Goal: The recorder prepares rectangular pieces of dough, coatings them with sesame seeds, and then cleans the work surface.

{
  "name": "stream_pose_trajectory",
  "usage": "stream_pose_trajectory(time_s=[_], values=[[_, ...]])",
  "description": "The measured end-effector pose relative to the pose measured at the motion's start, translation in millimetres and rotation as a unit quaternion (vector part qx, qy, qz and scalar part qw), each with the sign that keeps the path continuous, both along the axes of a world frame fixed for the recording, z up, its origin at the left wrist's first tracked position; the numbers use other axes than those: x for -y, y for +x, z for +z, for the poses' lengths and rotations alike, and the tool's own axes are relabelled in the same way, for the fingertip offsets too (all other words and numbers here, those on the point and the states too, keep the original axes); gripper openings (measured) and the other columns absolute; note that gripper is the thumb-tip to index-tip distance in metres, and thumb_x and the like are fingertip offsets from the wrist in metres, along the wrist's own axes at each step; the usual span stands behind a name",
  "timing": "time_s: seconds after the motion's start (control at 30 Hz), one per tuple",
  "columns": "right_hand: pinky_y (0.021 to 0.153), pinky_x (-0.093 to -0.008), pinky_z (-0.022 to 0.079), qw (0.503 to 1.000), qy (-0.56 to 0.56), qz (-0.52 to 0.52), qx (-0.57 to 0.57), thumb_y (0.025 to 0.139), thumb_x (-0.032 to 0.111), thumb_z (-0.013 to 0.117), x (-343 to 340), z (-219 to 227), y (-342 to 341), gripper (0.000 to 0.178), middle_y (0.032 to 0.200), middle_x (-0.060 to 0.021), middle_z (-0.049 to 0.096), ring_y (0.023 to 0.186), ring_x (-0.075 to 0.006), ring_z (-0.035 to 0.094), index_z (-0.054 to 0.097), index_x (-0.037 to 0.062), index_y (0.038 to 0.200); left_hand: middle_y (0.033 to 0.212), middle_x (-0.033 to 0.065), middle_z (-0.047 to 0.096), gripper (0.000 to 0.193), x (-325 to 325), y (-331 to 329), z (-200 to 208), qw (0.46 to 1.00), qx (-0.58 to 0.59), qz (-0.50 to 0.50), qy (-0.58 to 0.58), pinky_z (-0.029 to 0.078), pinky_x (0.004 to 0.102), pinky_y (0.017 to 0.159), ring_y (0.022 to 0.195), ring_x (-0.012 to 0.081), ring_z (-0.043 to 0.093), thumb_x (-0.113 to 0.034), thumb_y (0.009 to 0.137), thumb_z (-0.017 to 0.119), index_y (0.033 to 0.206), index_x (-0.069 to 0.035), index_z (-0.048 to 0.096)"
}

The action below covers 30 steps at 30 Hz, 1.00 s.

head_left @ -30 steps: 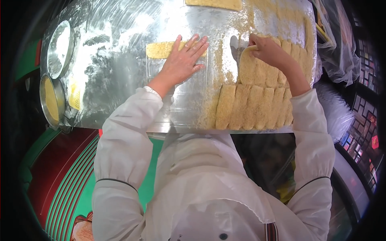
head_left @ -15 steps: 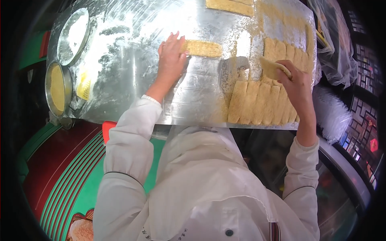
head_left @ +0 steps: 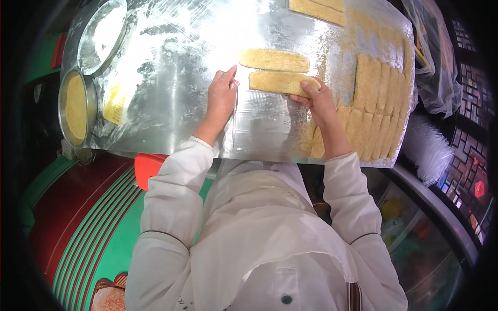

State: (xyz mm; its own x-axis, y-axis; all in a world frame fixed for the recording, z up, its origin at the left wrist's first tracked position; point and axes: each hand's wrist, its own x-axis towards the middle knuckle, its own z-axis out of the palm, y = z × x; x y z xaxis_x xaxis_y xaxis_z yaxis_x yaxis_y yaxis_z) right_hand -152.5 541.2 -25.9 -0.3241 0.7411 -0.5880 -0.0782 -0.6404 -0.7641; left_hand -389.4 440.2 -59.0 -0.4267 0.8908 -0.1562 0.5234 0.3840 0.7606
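My right hand (head_left: 320, 98) grips the right end of a flat, crumb-coated dough strip (head_left: 277, 83), thumb on top and fingers beneath. The strip is level, just on the near side of a second dough strip (head_left: 275, 60) that lies on the metal table. Nothing shows in my left hand (head_left: 223, 96), which is by the left ends of the two strips with its index finger stretched out. Below the held strip is a ribbed, see-through or silvery tray (head_left: 262, 127). Several coated dough strips (head_left: 376, 85) lie side by side in two rows to the right.
Two more strips (head_left: 316, 10) lie at the far edge. On the left stand a round metal pan of white flour (head_left: 102, 39) and a metal bowl of yellow crumbs (head_left: 75, 109), with a yellow-printed packet (head_left: 115, 103) nearby. A red plastic object (head_left: 149, 170) is below the table's front edge.
My right hand has carried the dough strip left from the rows to beside the lying strip. My left hand has come off that lying strip and moved slightly nearer to me.
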Motion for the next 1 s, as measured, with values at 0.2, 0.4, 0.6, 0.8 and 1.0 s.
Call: stream_pose_trajectory(time_s=[0.2, 0.4, 0.6, 0.8, 1.0], values=[[0.082, -0.0373, 0.060, 0.995, -0.075, 0.027, -0.061, 0.094, 0.003, 0.050, 0, 6, -20, 0.043, 0.123, -0.0216, 0.053, 0.106, -0.0296, 0.061, 0.036, -0.0092, 0.132, 0.088, 0.0091, 0.055, 0.041, 2, -4, 0, 0.999, 0.025, -0.021, 0.010, 0.047, 0.0352, 0.078, 0.080, 0.0225, 0.057, -0.001, 0.085, 0.058, 0.126, -0.007, 0.059], [0.080, -0.0358, 0.060, 0.997, -0.053, 0.051, -0.034, 0.094, 0.008, 0.053, 1, -1, -44, 0.046, 0.122, -0.0202, 0.053, 0.105, -0.0280, 0.061, 0.035, -0.0105, 0.132, 0.109, 0.0112, 0.057, 0.044, 4, -5, 5, 0.998, 0.029, -0.032, 0.053, 0.044, 0.0400, 0.088, 0.099, 0.0256, 0.058, -0.005, 0.086, 0.059, 0.129, -0.003, 0.053], [0.067, -0.0304, 0.060, 0.965, 0.085, 0.106, 0.223, 0.090, 0.012, 0.061, -3, 1, -42, 0.036, 0.103, -0.0175, 0.062, 0.078, -0.0208, 0.065, 0.053, -0.0073, 0.120, 0.154, 0.0115, 0.027, 0.070, 12, 6, 12, 0.932, -0.242, -0.270, 0.019, 0.011, 0.0530, 0.115, 0.143, 0.0235, 0.022, -0.029, 0.088, 0.060, 0.145, -0.003, 0.029], [0.059, -0.0322, 0.055, 0.913, 0.169, 0.126, 0.348, 0.087, 0.010, 0.063, -11, 8, -24, 0.022, 0.096, -0.0162, 0.065, 0.062, -0.0212, 0.064, 0.064, -0.0015, 0.106, 0.156, 0.0115, 0.020, 0.074, 10, 12, 10, 0.931, -0.242, -0.273, -0.003, 0.010, 0.0535, 0.115, 0.144, 0.0238, 0.018, -0.031, 0.087, 0.061, 0.146, -0.003, 0.028], [0.077, -0.0384, 0.050, 0.741, 0.461, 0.110, 0.477, 0.084, 0.009, 0.064, 21, 0, 16, 0.023, 0.098, -0.0145, 0.063, 0.088, -0.0312, 0.060, 0.064, 0.0018, 0.106, 0.156, 0.0129, 0.020, 0.075, 12, 12, 6, 0.933, -0.241, -0.268, -0.009, 0.009, 0.0530, 0.115, 0.144, 0.0258, 0.018, -0.029, 0.086, 0.063, 0.147, -0.002, 0.026]])
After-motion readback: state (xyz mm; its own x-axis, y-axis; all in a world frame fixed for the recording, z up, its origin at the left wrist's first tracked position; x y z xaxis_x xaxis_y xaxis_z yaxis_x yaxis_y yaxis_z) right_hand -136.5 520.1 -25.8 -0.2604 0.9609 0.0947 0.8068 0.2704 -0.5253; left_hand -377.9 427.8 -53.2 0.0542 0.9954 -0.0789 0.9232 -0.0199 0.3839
